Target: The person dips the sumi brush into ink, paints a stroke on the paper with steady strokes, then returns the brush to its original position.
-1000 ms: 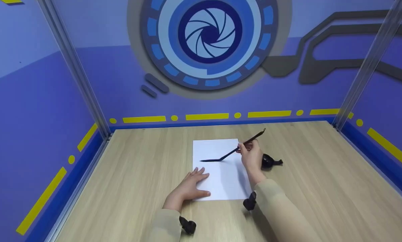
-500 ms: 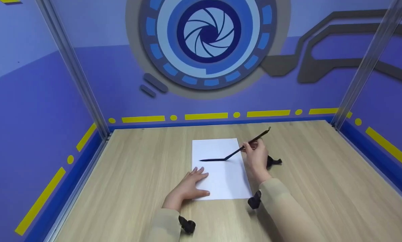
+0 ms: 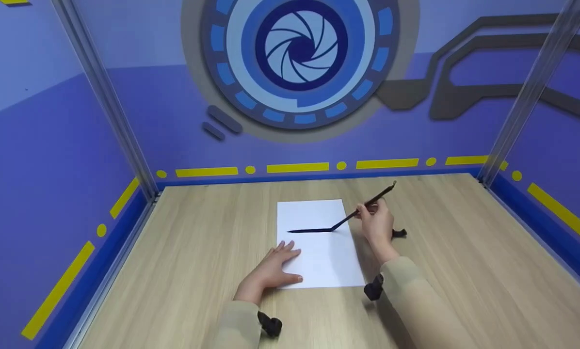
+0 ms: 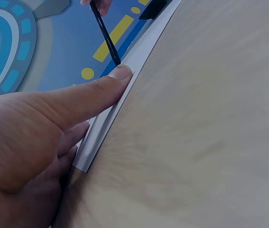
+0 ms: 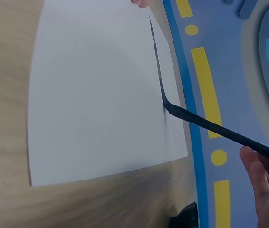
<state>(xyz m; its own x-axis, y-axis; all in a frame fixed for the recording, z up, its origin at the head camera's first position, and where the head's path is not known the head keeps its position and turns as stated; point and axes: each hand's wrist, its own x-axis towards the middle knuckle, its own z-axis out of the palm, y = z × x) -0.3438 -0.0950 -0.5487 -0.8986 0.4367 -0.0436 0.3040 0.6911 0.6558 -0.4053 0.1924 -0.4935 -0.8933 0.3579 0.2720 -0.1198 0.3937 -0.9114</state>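
Note:
A dark brush [image 3: 367,206] is pinched in my right hand [image 3: 378,225], tilted up to the right with a small loop at its top end. Its tip meets the white sheet of paper [image 3: 319,261] at the right end of a black line [image 3: 309,231], which runs across the sheet. In the right wrist view, the brush [image 5: 210,125] bends at its tip where it touches the paper [image 5: 96,104]. My left hand [image 3: 273,269] rests with spread fingers on the sheet's lower left edge. The left wrist view shows the thumb [image 4: 91,97] lying on the paper.
A black object with a narrow neck [image 3: 400,233] lies on the wooden table [image 3: 202,242] right of the paper, mostly hidden behind my right hand. Blue and purple printed walls [image 3: 290,150] border the table at the back and sides.
My right hand has moved right with the brush, and the black line has grown longer to the right. The right hand now covers more of the black object. The left hand stays in place.

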